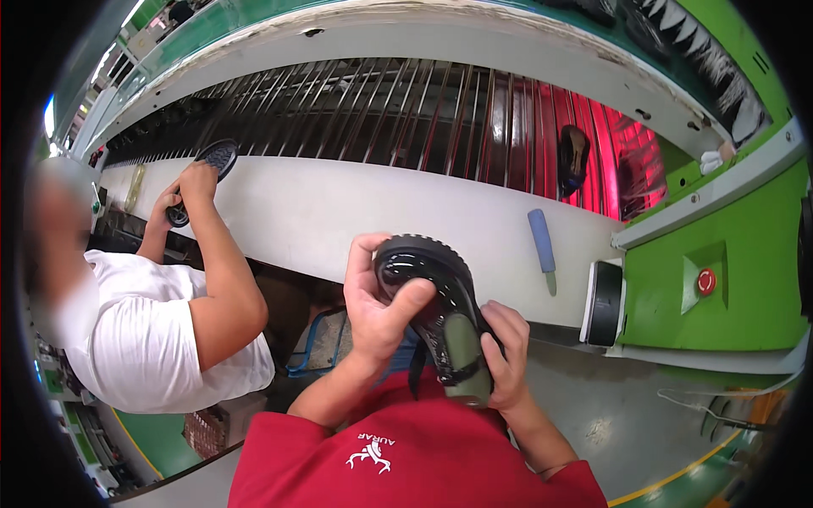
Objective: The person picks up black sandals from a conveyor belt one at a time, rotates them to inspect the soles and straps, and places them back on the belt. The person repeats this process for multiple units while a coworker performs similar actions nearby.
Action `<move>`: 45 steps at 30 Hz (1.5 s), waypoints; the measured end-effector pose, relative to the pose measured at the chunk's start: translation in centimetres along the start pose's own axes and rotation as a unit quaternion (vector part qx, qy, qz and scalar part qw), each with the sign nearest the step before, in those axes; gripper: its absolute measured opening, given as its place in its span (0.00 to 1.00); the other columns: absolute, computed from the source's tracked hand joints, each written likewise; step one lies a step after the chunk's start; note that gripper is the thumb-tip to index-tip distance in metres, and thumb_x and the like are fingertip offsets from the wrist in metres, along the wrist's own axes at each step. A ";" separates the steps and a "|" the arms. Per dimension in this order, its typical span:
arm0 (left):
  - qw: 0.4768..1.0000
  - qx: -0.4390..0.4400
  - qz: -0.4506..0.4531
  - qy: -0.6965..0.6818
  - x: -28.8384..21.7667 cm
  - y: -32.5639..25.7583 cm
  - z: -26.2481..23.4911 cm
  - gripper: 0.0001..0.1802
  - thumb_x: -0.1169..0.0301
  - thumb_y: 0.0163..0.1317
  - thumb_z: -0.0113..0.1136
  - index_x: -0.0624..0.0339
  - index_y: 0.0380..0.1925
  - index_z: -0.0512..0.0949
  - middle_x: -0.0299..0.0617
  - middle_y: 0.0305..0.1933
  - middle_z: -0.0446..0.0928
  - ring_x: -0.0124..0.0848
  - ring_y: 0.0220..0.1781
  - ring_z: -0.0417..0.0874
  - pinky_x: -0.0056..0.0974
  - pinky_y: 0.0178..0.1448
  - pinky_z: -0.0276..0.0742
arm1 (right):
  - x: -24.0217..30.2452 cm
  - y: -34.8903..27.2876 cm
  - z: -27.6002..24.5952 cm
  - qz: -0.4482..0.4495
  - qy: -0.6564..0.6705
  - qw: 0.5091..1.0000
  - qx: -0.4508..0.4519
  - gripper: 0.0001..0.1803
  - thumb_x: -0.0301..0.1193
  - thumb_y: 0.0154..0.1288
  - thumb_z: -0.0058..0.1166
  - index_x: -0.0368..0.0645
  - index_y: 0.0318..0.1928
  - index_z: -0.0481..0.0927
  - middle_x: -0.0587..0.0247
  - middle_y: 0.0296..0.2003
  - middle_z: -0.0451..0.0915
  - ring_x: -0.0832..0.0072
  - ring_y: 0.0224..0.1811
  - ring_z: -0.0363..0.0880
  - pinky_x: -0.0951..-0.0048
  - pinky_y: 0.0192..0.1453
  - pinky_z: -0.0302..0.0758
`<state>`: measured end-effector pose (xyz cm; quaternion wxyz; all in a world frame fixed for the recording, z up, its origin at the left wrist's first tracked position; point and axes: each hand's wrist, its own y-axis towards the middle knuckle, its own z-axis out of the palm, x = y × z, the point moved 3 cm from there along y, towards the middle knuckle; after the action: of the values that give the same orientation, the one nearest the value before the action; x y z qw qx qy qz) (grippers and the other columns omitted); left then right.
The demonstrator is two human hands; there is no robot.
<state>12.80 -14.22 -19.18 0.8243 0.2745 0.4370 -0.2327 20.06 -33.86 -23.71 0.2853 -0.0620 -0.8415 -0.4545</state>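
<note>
In front of my chest I hold a glossy black shoe point(434, 269) with a ridged edge on its sole. A dark green shoe last point(463, 347) fills its opening, and a loose black strap point(416, 368) hangs from its side. My left hand point(375, 309) is closed round the toe end, thumb pressed on the shiny upper. With my right hand point(508, 356) I grip the side by the last, near the heel; some of its fingers are hidden behind the shoe. On the white worktop point(406, 203), a blue-handled tool point(540, 241) with a short blade lies to the right.
Beyond the worktop runs a roller conveyor point(398, 110), its right end lit red, with a dark shoe point(573, 159) on it. At the right stands a green machine panel point(660, 313) with a red button point(705, 282). A co-worker point(161, 330) at the left holds a black sole point(218, 158).
</note>
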 end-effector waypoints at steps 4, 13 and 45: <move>0.979 0.156 0.014 0.128 -2.8 2.3 0.3 0.26 0.75 0.65 0.82 0.66 0.61 0.81 0.53 0.52 0.93 0.36 0.52 0.96 0.41 0.61 0.92 | 0.3 -1.2 -1.4 -0.022 -0.043 0.999 -0.004 0.30 0.36 0.73 0.66 0.46 0.73 0.80 0.44 0.64 0.84 0.48 0.62 0.84 0.43 0.68 0.77; 0.994 0.051 -0.039 0.084 2.7 2.9 -0.9 0.11 0.73 0.78 0.70 0.64 0.56 0.84 0.49 0.51 0.93 0.32 0.54 0.93 0.39 0.63 0.88 | 1.1 5.4 -6.4 -0.024 -0.085 0.994 0.058 0.34 0.38 0.57 0.83 0.39 0.62 0.87 0.48 0.57 0.91 0.52 0.48 0.87 0.54 0.53 0.82; 0.734 0.348 0.045 0.582 -6.9 3.8 5.2 0.38 0.48 0.68 0.81 0.63 0.66 0.80 0.56 0.37 0.91 0.57 0.38 0.95 0.50 0.44 0.90 | -5.4 10.6 -0.5 0.268 0.468 0.842 -0.027 0.39 0.59 0.93 0.29 0.35 0.71 0.75 0.58 0.59 0.81 0.74 0.61 0.80 0.69 0.70 0.75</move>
<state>14.72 -13.85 -9.94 0.2656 0.6431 0.7070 -0.1265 28.64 -27.27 -18.65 0.7541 -0.0729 -0.5461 -0.3575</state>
